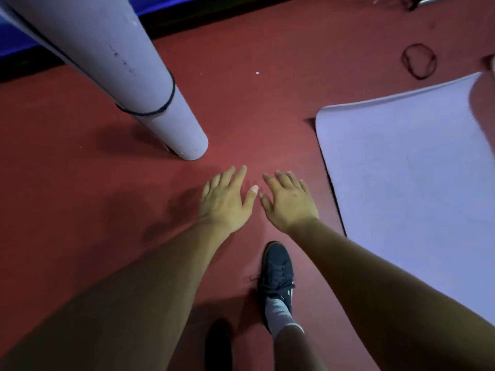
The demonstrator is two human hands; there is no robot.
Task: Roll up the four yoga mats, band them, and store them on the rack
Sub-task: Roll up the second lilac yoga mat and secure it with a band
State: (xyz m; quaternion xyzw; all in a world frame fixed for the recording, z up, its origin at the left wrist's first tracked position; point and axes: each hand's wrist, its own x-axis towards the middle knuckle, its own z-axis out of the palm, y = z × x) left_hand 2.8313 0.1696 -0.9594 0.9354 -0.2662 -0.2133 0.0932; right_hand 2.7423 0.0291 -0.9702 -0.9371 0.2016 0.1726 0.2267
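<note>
A rolled lilac yoga mat [107, 62] stands tilted at the upper left, its lower end on the red floor, with a black band [160, 109] around it near that end. A second lilac mat [415, 170] lies unrolled flat at the right. Loose black bands [419, 60] lie on the floor beyond it. My left hand [225, 202] and my right hand [290, 202] hover side by side over the floor below the rolled mat, fingers spread and straight, holding nothing and touching neither mat.
Red floor [80, 183] fills the view. A dark blue strip with a black edge [187, 14] runs along the top left. My dark shoe [277, 271] stands below the hands. A metal bar [431, 0] shows at the top right.
</note>
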